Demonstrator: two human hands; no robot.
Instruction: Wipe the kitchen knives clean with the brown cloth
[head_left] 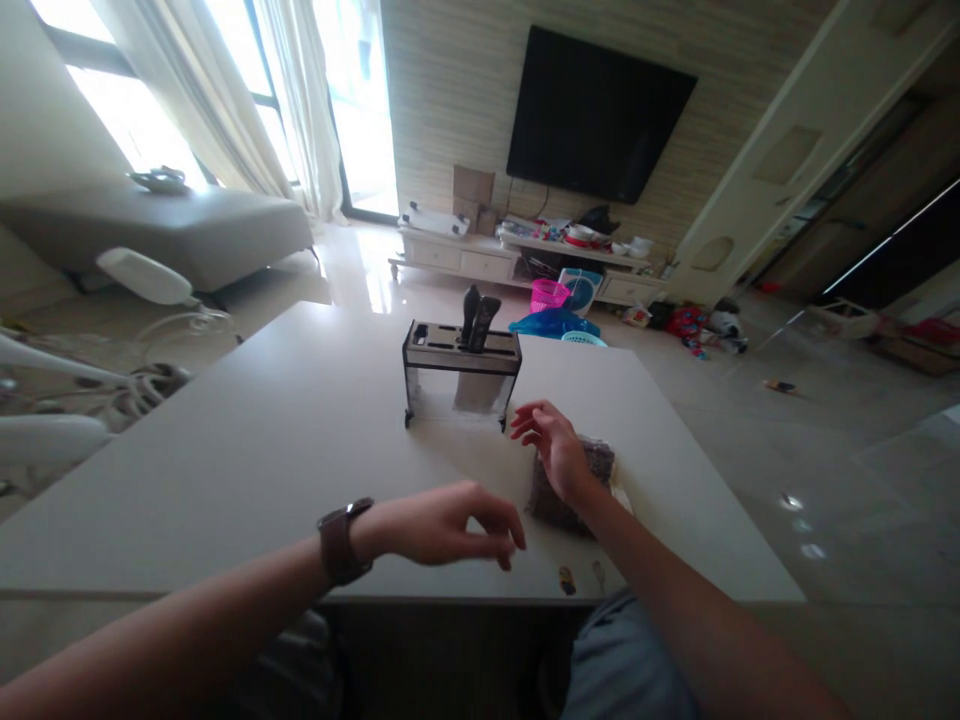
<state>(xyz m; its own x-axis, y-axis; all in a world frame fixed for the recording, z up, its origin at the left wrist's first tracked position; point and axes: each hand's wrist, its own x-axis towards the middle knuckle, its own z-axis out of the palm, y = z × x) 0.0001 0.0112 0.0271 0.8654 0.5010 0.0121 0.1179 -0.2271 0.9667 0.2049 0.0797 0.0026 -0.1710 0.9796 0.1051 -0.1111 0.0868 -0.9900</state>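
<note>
A knife holder (427, 355) with a dark slotted top and see-through sides stands upright on the white table (300, 430). Two black handles (480, 320) stick up from its slots, and a wide blade shape shows through the side. My right hand (555, 445) hovers just right of the holder, fingers loosely bent and apart, nothing in it. Behind that hand and forearm, partly covered, lies a dark brown package (555, 508) in clear wrapping. Nearer the front edge, my left hand (457, 525) hangs over the tabletop with thumb and fingers apart, holding nothing.
By the table's front edge lie a small yellow-and-black item (566, 580) and a small pale item (598, 574), too small to name. White chairs (146, 275) stand to the left. Beyond the table are a pink basket (549, 295) and a low cabinet (442, 258).
</note>
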